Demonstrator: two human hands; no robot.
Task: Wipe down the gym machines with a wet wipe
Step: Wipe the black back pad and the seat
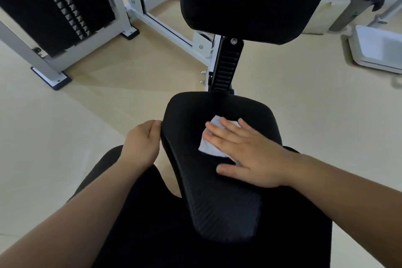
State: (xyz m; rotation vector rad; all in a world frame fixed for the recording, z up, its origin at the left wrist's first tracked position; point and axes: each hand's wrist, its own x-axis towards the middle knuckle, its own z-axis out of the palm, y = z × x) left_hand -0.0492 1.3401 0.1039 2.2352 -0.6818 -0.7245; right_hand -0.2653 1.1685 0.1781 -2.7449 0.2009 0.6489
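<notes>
pressing flat on the wet wipe (210, 144), the right hand (243, 152) lies palm down with fingers spread and straight, not curled around anything; it pins the wipe to the seat pad (219, 200) by pressure alone. the wipe sits on the wider far half of the seat, near the middle, and shows only past the fingertips and at the hand's left edge. the seat's long axis runs from the person away toward the ribbed post (226, 65) and the back pad (256, 0) above it, narrowing at the near end. most of the unwiped-looking surface lies nearer the body, so the coming stroke likely pulls back along that axis, or sweeps left. the left hand (143, 143) curls over the seat's left edge, thumb on top, apparently steadying it; it holds no wipe and is farther from it than the right. the wipe looks pale, thin and crumpled, folded into a rough rectangle. the seat is black with fine ribbing and no visible wet sheen.
</notes>
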